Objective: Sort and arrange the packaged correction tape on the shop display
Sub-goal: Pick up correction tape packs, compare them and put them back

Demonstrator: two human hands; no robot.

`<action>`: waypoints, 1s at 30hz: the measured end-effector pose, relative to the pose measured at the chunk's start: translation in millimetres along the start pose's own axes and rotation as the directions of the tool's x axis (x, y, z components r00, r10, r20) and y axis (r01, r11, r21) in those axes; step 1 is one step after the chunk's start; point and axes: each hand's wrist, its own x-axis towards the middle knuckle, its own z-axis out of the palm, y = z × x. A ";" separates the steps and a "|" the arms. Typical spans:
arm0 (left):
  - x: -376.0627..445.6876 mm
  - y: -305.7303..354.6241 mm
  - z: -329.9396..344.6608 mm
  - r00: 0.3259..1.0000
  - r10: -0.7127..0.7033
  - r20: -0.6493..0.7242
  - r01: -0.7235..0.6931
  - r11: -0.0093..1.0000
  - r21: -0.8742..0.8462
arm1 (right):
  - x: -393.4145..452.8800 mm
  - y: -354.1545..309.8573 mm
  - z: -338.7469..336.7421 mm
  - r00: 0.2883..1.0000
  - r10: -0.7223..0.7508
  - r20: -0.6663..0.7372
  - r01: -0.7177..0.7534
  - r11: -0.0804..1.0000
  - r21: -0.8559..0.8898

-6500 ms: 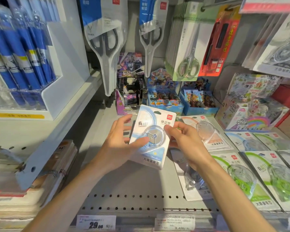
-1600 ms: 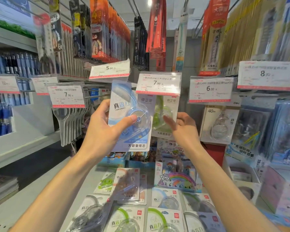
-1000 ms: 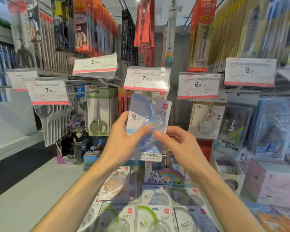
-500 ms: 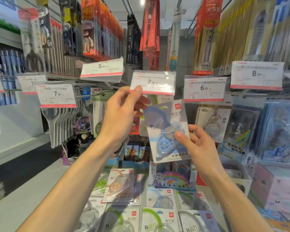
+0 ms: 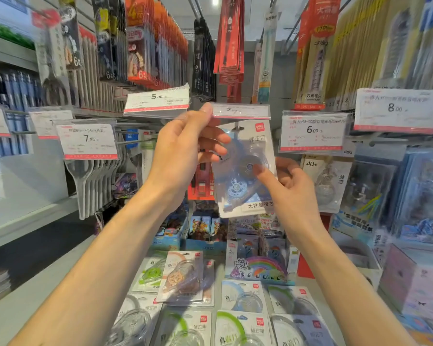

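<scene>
A blue correction tape pack with a clear blister hangs upright in front of the display hook under the 7.90 price tag. My right hand pinches the pack at its right side, thumb on the blister. My left hand is raised beside it, its index fingertip lifting the price tag's left end and its other fingers touching the pack's upper left edge. Several more correction tape packs lie flat on the shelf below, some green, some blue, one orange.
Price tags 5.00, 6.00 and 8.00 hang on neighbouring hooks. Scissors hang at the left, a 40m tape pack at the right. Boxes of cards and a rainbow pony box stand behind the flat packs.
My right hand has carried the blue pack up under the 7.90 tag. My left hand, which let go of the pack earlier, has tipped that tag upward with a finger.
</scene>
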 end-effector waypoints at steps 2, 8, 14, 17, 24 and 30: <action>-0.1 -1.4 -0.6 1.000 0.003 0.006 -0.003 1.000 0.008 | 1.0 2.4 3.3 1.000 0.010 -0.008 -0.010 1.000 -0.001; -1.3 -13.1 -9.3 0.999 0.005 0.034 -0.008 0.997 0.077 | 3.1 12.7 11.5 0.998 0.031 -0.047 -0.035 0.996 -0.087; -0.3 -20.7 -13.9 0.999 0.011 0.046 -0.016 0.994 0.111 | 2.5 20.2 12.6 0.995 0.059 -0.081 -0.063 0.996 -0.056; 1.7 -19.7 -14.1 0.998 0.032 0.055 -0.037 0.994 0.105 | 4.7 27.3 11.3 0.992 0.079 -0.099 -0.085 0.994 -0.061; 4.3 -22.1 -16.1 0.995 0.066 0.073 -0.073 0.992 0.100 | 16.1 43.9 17.3 0.994 0.079 -0.075 -0.095 0.969 -0.229; 5.0 -30.6 -19.7 0.992 0.090 0.084 -0.104 0.980 0.170 | 29.0 62.3 18.3 0.998 0.045 -0.054 -0.058 0.961 -0.270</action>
